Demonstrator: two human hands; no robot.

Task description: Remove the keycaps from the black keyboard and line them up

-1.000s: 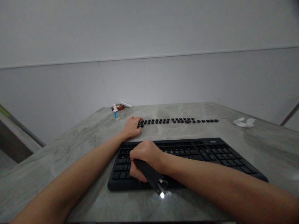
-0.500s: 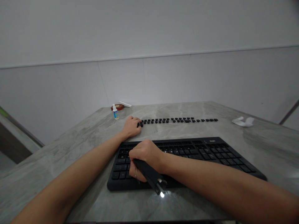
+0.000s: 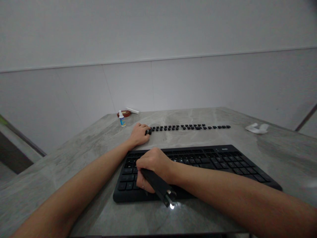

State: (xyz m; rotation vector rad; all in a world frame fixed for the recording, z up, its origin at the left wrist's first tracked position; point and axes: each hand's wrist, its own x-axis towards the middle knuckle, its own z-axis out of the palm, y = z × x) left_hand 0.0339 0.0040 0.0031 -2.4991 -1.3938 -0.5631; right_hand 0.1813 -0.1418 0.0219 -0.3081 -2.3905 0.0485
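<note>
My left hand (image 3: 139, 134) rests on the table beyond the keyboard, thumb and forefinger closed around a black keycap (image 3: 148, 131) at the left end of the rows. Several loose black keycaps (image 3: 168, 128) stretch rightward from there. Over the left part of the black keyboard (image 3: 250, 165), my right hand (image 3: 155, 168) grips a black tool with metal prongs (image 3: 158, 186), which looks like a keycap puller. Its pronged end points toward me and glints. The hand hides the keys beneath it. Some keycaps are off in the upper left rows, where small bright spots show.
A small white bottle with a blue label (image 3: 122, 119) stands at the back left. Behind it lie a reddish-brown object (image 3: 125, 114) and a white strip (image 3: 133, 110). Crumpled white tissue (image 3: 257, 128) sits at the right. A wall (image 3: 173, 86) rises behind the marbled grey table (image 3: 81, 152).
</note>
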